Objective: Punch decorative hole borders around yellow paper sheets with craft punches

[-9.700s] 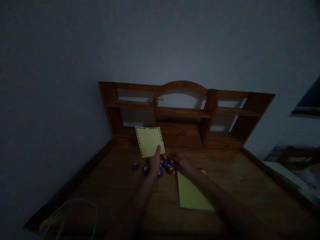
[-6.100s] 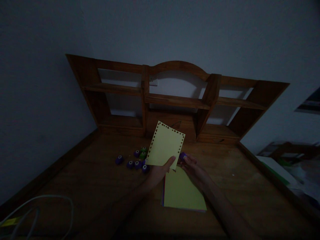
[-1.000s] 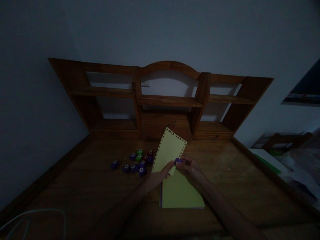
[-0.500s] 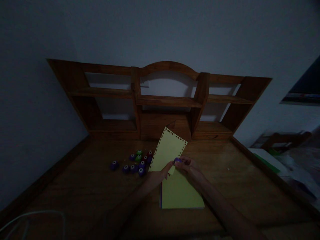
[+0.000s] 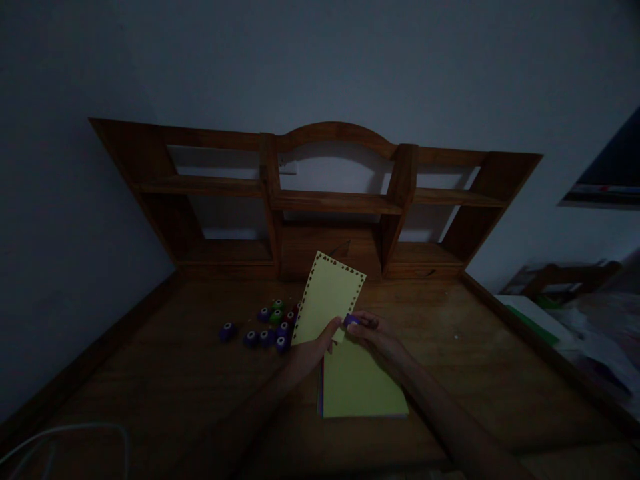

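A yellow paper sheet [image 5: 330, 290] with small punched holes along its edges is raised and tilted over the desk. My left hand [image 5: 313, 350] pinches its lower part, thumb on top. My right hand [image 5: 380, 337] is closed around a purple craft punch [image 5: 351, 321], which sits at the sheet's lower right edge. Whether the paper is inside the punch's slot is too dark to tell. Below both hands lies a stack of coloured paper [image 5: 365, 390], yellow on top.
Left of the sheet stand several more craft punches, among them a purple punch [image 5: 227, 331] set apart and a green punch [image 5: 277, 316]. A wooden shelf unit [image 5: 335, 200] lines the back of the desk [image 5: 450, 373]. A white cable [image 5: 90, 425] lies at the front left.
The sheet has shifted left and turned slightly, its top corner moving left. Both hands have moved a little left with it, the right still holding the purple craft punch.
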The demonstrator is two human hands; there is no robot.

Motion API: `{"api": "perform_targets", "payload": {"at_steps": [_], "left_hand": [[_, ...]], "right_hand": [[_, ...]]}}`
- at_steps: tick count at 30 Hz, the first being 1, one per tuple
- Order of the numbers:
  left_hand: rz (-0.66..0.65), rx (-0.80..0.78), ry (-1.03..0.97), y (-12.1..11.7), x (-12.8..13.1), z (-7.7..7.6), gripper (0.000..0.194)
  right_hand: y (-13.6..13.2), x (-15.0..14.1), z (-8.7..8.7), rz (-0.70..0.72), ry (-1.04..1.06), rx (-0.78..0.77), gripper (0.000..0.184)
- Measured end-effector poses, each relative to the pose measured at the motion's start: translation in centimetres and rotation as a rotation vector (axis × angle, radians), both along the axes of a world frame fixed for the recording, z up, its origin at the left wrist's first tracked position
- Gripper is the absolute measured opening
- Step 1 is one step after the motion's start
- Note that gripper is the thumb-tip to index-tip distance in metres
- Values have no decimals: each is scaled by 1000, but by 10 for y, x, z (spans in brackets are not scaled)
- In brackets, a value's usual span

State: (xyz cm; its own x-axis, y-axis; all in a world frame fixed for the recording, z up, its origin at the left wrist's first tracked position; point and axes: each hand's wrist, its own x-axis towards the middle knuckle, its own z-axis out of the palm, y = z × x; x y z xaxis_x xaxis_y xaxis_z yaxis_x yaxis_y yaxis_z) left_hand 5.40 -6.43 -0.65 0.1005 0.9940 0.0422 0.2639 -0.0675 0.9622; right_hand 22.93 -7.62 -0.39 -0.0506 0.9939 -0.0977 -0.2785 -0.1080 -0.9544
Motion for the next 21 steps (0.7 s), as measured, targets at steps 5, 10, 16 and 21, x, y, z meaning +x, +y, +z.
{"api": "perform_targets", "payload": {"at_steps": [5, 10, 16, 21], "left_hand": [[0, 98, 22, -2, 3, 9, 41], [-23, 49, -16, -3, 4, 10, 40], [-72, -26, 18, 0, 8, -5, 57], [-135, -3, 78, 4, 4, -14, 58]], "right_hand": [[1, 0, -3, -9, -3, 13, 36], [0, 0, -3, 26, 13, 20, 34], [-2, -2, 1, 1, -15, 31, 34], [-3, -2, 3, -10, -9, 40, 33]]}}
